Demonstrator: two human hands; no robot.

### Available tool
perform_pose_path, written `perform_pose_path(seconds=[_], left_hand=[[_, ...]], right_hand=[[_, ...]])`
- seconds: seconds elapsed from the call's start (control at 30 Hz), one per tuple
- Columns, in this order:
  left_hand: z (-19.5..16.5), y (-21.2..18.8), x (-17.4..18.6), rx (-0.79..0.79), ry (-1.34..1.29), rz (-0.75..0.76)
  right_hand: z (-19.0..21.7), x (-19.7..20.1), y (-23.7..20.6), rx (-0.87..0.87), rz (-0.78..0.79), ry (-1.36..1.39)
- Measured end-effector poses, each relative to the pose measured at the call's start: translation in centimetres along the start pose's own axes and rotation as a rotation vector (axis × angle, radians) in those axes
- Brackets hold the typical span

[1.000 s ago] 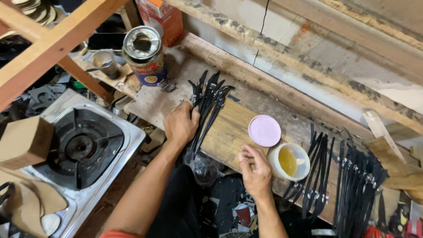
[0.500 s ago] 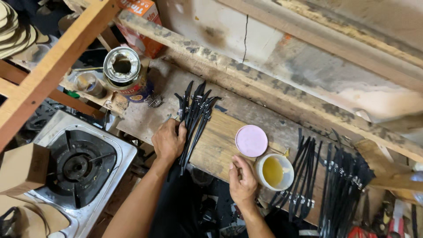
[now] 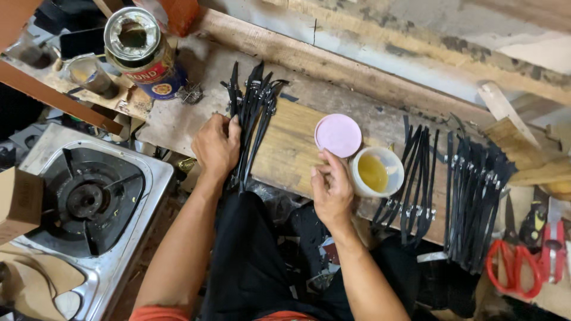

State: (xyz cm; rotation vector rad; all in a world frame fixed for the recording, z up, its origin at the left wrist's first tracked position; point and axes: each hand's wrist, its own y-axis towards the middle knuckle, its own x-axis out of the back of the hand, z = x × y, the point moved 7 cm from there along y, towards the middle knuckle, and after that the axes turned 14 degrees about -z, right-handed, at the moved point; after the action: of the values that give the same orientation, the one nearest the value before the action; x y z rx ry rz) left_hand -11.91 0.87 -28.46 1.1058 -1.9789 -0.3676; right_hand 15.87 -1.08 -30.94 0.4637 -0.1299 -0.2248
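My left hand point(image 3: 216, 146) rests on a bundle of black straps point(image 3: 252, 113) lying across a wooden board point(image 3: 290, 145), fingers curled over the strap ends. My right hand point(image 3: 331, 189) hovers at the board's near edge, thumb and fingers pinched together, beside a small white cup of yellow liquid point(image 3: 377, 171). Whether anything sits between those fingertips I cannot tell. A round pink lid point(image 3: 338, 135) lies just above that hand.
More black straps lie in two groups at the right point(image 3: 416, 178) point(image 3: 474, 190). Red-handled scissors point(image 3: 516, 267) sit at the far right. An open tin can point(image 3: 138, 50) and a glass point(image 3: 89, 74) stand at the upper left. A gas stove point(image 3: 83, 202) is on the left.
The view has shifted and closed in on the bench. My left hand stays on the strap bundle. My right hand has risen closer to the cup and the pink lid.
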Motion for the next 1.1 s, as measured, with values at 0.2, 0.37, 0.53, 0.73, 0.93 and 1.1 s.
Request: perform_pose_path(seconds=[0.2, 0.37, 0.53, 0.73, 0.93, 1.1], left_hand=[[-1.2, -3.3, 1.1, 0.042, -0.068, 0.008], [-3.1, -3.9, 2.1, 0.241, -0.704, 0.124], [-5.7, -7.3, 2.5, 0.434, -0.934, 0.306], [-9.7, -15.9, 2.1, 0.475, -1.023, 0.563], [-9.6, -20.7, 1.3, 0.509, -1.081, 0.587], [-7.3, -20.4, 0.2, 0.802, -1.22, 0.563]], right_hand=[[0.9, 2.4, -2.2, 0.014, -0.025, -0.04], [2.7, 4.5, -3.3, 0.032, -0.02, -0.034], [3.1, 5.7, -3.9, -0.002, -0.034, -0.089], [4.1, 6.7, -5.8, -0.046, 0.138, 0.049], [3.4, 8.8, -11.4, -0.288, 0.19, -0.083], [1.7, 10.8, -15.5, -0.384, 0.262, -0.001]])
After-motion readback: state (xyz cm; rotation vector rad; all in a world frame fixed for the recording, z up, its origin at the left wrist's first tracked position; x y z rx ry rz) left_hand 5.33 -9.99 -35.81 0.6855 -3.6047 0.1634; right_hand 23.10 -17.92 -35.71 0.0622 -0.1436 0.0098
